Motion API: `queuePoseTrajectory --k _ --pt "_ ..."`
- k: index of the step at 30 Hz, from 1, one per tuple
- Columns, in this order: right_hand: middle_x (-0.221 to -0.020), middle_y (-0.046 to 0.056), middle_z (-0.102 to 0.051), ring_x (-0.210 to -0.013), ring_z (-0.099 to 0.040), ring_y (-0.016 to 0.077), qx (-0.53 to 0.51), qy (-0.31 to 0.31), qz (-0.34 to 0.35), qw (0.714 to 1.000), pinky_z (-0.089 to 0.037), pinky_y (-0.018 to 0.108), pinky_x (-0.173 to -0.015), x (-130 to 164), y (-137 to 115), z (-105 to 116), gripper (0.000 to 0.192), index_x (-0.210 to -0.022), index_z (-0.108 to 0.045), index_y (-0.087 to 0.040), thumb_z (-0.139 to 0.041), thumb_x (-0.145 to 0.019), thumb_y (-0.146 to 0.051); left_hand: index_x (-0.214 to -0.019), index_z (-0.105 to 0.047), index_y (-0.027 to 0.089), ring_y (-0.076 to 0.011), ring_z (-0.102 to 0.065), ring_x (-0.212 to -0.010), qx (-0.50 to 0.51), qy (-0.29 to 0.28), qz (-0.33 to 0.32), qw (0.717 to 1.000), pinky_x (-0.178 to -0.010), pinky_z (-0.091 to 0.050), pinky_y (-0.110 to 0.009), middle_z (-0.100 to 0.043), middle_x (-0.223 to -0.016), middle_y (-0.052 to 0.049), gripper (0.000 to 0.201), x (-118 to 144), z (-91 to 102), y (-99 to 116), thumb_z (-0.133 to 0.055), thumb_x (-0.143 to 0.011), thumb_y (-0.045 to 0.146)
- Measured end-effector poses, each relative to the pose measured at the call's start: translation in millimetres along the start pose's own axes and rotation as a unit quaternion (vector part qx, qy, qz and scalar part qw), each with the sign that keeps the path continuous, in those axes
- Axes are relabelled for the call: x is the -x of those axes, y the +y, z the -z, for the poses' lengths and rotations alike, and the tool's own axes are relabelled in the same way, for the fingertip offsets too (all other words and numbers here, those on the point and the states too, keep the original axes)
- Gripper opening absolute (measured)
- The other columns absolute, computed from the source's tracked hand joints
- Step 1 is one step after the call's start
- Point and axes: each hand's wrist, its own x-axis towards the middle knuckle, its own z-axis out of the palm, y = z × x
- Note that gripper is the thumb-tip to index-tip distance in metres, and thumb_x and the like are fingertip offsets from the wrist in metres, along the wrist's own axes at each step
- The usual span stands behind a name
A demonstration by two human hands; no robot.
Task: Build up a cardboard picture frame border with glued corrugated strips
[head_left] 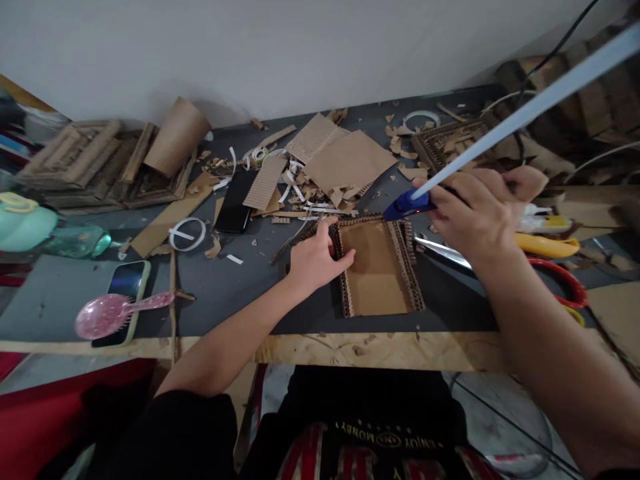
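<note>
glue gun [407, 203] body hidden by right hand [475, 213]

Left edge: a teal bottle [75, 241] lying on its side beside a teal lid [23, 223].
Lower left: a pink hairbrush [117, 312] resting across a phone [123, 293].
Centre: a second phone [236, 201] (dark, face down or switched off) among cardboard scraps [345, 160].
Upper left: a cardboard roll [176, 137] on stacked frames [85, 163].
Right: yellow knife [547, 245], red-handled scissors [560, 280].
</note>
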Motion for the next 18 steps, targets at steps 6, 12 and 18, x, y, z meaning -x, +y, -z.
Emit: queuePoseTrajectory --k 6,12,18 --pt "-0.101 0.008 -0.069 -0.099 -0.063 0.0313 -0.005 0.085 -0.111 0.990 -0.040 0.050 -0.090 -2.3 6.8 -10.4 0.040 -0.121 -0.071 -0.028 -0.064 -0.083 -0.039 -0.139 -0.043 0.023 -0.0162 -0.066 -0.069 0.003 0.001 0.000 1.000 -0.056 -0.039 -0.026 -0.068 -0.077 0.004 0.066 0.0 -0.2 -0.8 -0.068 -0.083 0.047" --pt "-0.120 0.021 -0.066 -0.109 -0.060 0.0388 -0.036 0.034 -0.310 0.949 -0.040 0.053 -0.088 -3.1 28.9 -34.4 0.070 -0.132 -0.056 -0.017 -0.072 -0.068 -0.039 -0.139 -0.045 0.022 -0.0148 -0.066 -0.071 0.035 -0.010 -0.076 0.996 -0.058 -0.042 -0.025 -0.067 -0.080 0.004 0.069 -1.9 -3.7 -7.5 -0.069 -0.082 0.054" --pt "-0.116 0.026 -0.060 -0.098 -0.058 0.0367 -0.043 0.018 -0.355 0.934 -0.040 0.048 -0.078 7.1 46.9 -62.4 0.071 -0.118 -0.053 -0.015 -0.078 -0.058 -0.043 -0.134 -0.052 0.021 -0.0129 -0.065 -0.065 0.064 0.023 -0.123 0.990 -0.063 -0.047 -0.025 -0.070 -0.080 0.002 0.043 2.2 -3.4 -7.7 -0.050 -0.097 0.044"
